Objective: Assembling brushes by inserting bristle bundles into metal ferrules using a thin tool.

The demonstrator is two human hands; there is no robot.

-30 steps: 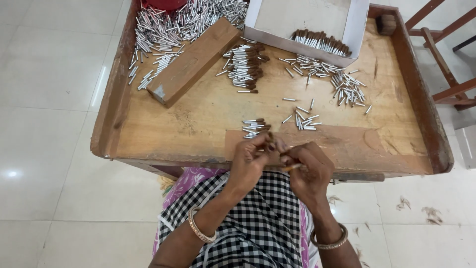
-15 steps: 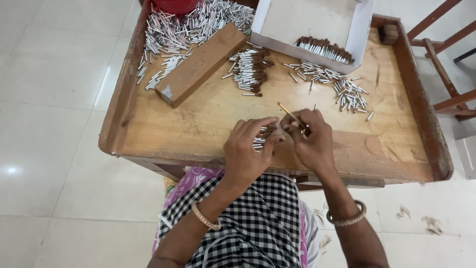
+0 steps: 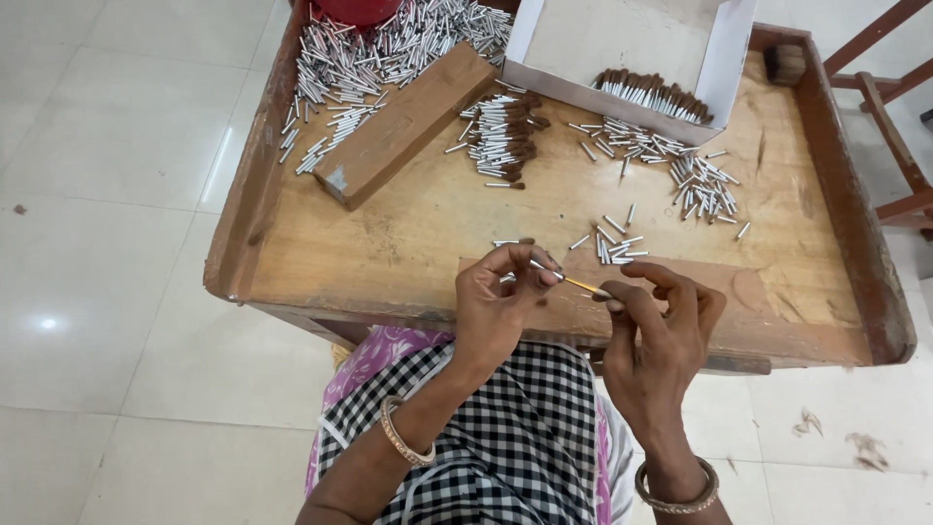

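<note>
My left hand [image 3: 501, 297] pinches a small silver metal tube [image 3: 540, 266] between thumb and fingertips, above the near edge of the wooden tray table [image 3: 408, 228]. My right hand [image 3: 656, 316] holds a thin yellowish stick [image 3: 583, 285] whose tip points into the tube. Just beyond my fingers a few loose silver tubes [image 3: 614, 243] lie on the wood. Both wrists wear bangles.
A wooden block [image 3: 408, 122] lies diagonally at the left, with a big heap of silver tubes [image 3: 360, 58] behind it. Brown-tipped tubes [image 3: 501, 136] sit mid-table. A white cardboard box [image 3: 622, 49] holds more brown-tipped pieces [image 3: 653, 94]. More silver tubes [image 3: 705, 180] are scattered right. A raised rim [image 3: 855, 194] borders the table.
My hands reached out to the loose tubes on the table, then drew back toward my body. The left now holds a tube with the stick meeting it.
</note>
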